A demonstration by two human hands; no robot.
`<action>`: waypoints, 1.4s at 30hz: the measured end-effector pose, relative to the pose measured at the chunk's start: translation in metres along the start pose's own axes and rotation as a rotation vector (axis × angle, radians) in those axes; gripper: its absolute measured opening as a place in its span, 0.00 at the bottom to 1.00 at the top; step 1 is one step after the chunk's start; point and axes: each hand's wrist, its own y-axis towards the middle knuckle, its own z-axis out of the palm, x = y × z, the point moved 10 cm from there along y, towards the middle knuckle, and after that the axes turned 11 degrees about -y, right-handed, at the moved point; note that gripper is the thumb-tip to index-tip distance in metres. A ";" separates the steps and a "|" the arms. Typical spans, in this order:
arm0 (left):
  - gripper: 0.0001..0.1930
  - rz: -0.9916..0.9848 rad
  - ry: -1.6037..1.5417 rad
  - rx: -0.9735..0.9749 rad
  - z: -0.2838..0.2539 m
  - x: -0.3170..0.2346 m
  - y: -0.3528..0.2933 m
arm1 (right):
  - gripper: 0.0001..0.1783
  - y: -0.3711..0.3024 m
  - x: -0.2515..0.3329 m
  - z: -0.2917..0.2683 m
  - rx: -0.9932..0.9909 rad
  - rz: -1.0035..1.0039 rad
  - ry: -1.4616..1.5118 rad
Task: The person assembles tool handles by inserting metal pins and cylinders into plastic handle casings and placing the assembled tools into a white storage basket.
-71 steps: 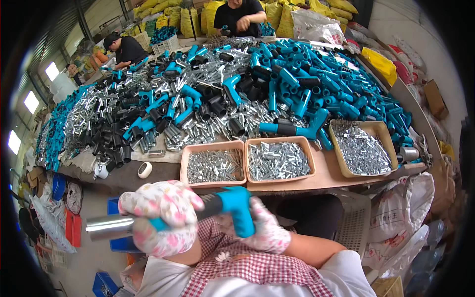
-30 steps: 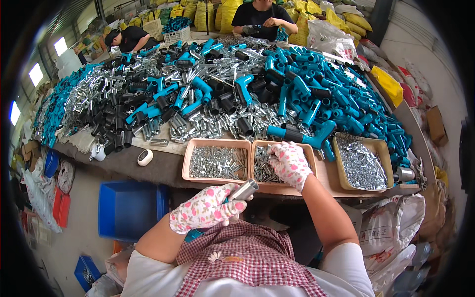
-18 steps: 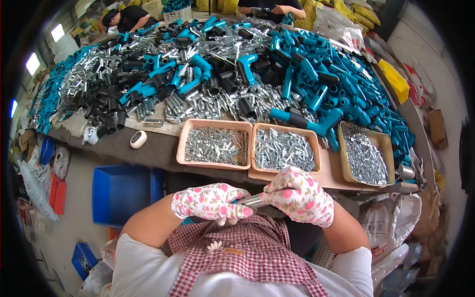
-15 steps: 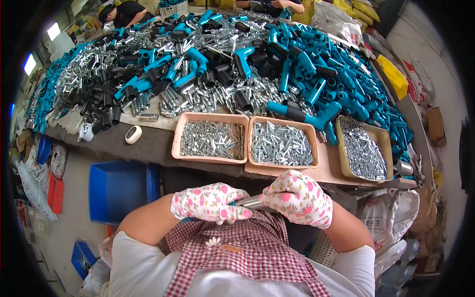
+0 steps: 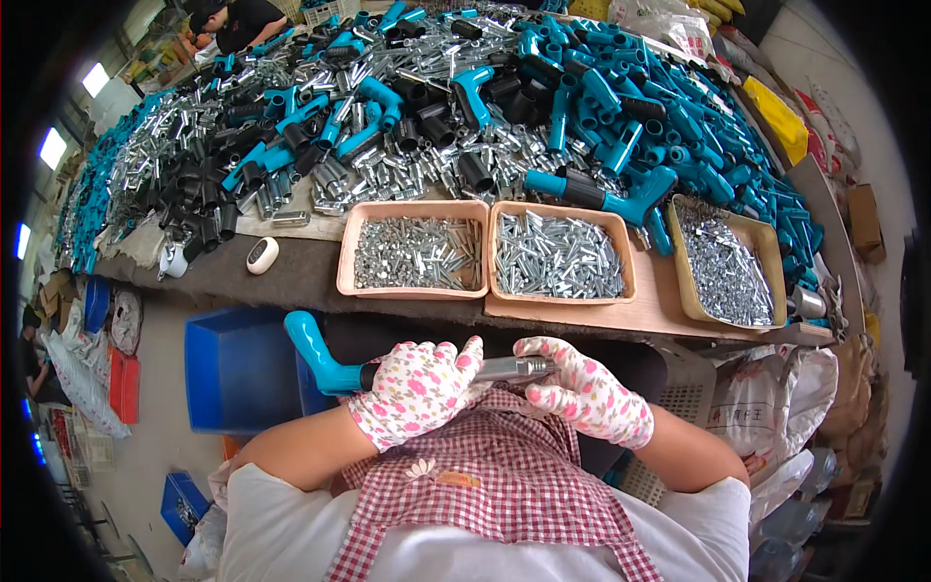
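Observation:
My left hand (image 5: 415, 390), in a white glove with pink flowers, is closed around a tool with a curved teal handle (image 5: 320, 357), a black collar and a silver metal tube (image 5: 504, 369). The tool lies roughly level above my lap, handle to the left. At the tube's threaded right end is my right hand (image 5: 593, 396), in a matching glove. Its thumb and fingers curl loosely about the tip, which is partly hidden between them.
Three trays of small metal parts, left (image 5: 344, 254), middle (image 5: 628, 262) and right (image 5: 776, 276), line the table's near edge. Behind them are heaped teal handles (image 5: 606, 92), black sleeves and metal tubes. A blue bin (image 5: 228, 373) stands below left. A person (image 5: 247, 24) bends at the far left.
The tool has come up and its teal handle now shows left of my left hand. My right hand has loosened from a tight fist on the tube and moved to its end.

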 end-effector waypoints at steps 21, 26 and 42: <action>0.28 -0.394 -2.003 1.075 0.078 -0.026 -0.040 | 0.17 -0.038 0.099 0.035 -0.063 -1.019 -1.099; 0.29 -0.271 -1.778 1.059 0.067 -0.026 -0.039 | 0.35 -0.026 0.082 0.036 0.085 -0.690 -1.186; 0.26 0.000 -0.335 0.223 0.026 -0.010 -0.006 | 0.41 -0.018 0.047 -0.006 -0.110 -0.278 -0.993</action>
